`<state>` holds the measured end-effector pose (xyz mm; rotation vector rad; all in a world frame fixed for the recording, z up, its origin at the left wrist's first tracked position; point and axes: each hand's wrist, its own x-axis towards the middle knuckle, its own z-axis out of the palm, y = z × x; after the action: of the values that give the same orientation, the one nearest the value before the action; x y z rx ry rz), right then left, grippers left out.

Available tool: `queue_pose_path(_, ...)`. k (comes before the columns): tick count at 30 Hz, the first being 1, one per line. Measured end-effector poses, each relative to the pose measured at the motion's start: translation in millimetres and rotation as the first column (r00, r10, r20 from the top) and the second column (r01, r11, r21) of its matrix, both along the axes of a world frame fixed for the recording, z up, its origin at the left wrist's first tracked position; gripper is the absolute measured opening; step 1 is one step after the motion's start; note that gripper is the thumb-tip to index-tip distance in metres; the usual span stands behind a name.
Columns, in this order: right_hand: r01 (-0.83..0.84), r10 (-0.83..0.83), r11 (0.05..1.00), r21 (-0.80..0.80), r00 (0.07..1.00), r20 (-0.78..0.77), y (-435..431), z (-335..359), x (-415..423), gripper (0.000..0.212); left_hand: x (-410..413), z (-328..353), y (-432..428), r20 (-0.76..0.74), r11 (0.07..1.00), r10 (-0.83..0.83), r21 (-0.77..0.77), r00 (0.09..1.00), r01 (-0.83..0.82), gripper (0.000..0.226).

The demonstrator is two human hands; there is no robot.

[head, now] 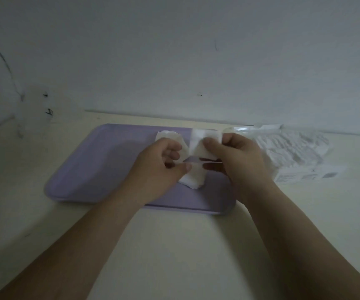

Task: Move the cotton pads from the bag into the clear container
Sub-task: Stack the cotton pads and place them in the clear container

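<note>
Over the right half of a lilac tray (92, 161), both my hands hold white cotton pads. My left hand (159, 169) grips a stack of pads (193, 180) between thumb and fingers; the stack sticks out above and below the hand. Beside it, my right hand (237, 156) pinches a second bunch of pads (199, 141). Between the hands runs a thin clear edge (211, 162), perhaps the rim of the clear container; the rest of it is hidden or too faint to tell. The open plastic bag (294, 152), still holding several white pads, lies to the right of the tray.
The tray and bag sit on a pale tabletop (174, 245) that ends at a white wall (174, 61) just behind them. The tray's left half is bare. The light is dim.
</note>
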<state>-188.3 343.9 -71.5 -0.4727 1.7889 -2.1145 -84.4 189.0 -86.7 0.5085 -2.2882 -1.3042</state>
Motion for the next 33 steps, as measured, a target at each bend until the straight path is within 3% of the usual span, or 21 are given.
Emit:
queue_pose_path(2, 0.128, -0.128, 0.992, -0.021, 0.992, 0.013, 3, -1, -9, 0.015, -2, 1, -3, 0.161, 0.986, -0.071, -0.135, 0.984, 0.093, 0.046)
queue_pose_path(4, 0.165, -0.165, 0.986, -0.018, 0.986, 0.019, 6, -3, -15, 0.019, -3, 6, -6, 0.251, 0.964, -0.150, -0.176, 0.956, 0.198, 0.055)
queue_pose_path(8, 0.137, -0.137, 0.990, 0.012, 0.990, 0.029, 6, -9, -17, 0.017, -6, 14, -7, 0.333, 0.931, -0.239, -0.188, 0.912, 0.313, 0.044)
queue_pose_path(13, 0.061, -0.061, 0.998, 0.002, 0.997, 0.039, 7, -9, -19, 0.010, -2, 10, -15, 0.228, 0.979, -0.198, 0.000, 0.953, 0.203, 0.019)
queue_pose_path(17, -0.015, 0.015, 1.000, 0.007, 0.999, 0.041, 7, -9, -19, 0.006, 4, 10, -18, -0.023, 0.935, -0.229, 0.274, 0.973, 0.226, 0.024)
queue_pose_path(19, -0.091, 0.091, 0.996, 0.006, 0.995, 0.036, 8, -6, -17, 0.017, 6, 11, -16, -0.110, 0.897, -0.243, 0.351, 0.964, 0.267, 0.029)
queue_pose_path(20, -0.141, 0.141, 0.990, 0.003, 0.990, 0.030, 8, -6, -16, 0.021, 6, 11, -13, -0.133, 0.884, -0.257, 0.367, 0.957, 0.288, 0.032)
queue_pose_path(24, -0.255, 0.254, 0.967, 0.010, 0.967, 0.012, 9, -6, -14, 0.004, 7, 14, -5, -0.159, 0.873, -0.246, 0.392, 0.956, 0.290, 0.040)
queue_pose_path(27, -0.265, 0.265, 0.964, 0.033, 0.964, 0.011, 8, -8, -15, 0.017, 8, 15, -5, -0.189, 0.881, -0.206, 0.392, 0.960, 0.266, 0.036)
queue_pose_path(33, -0.295, 0.296, 0.952, 0.081, 0.955, 0.004, 8, -8, -12, 0.017, 10, 14, -1, -0.237, 0.904, -0.115, 0.377, 0.965, 0.201, 0.039)
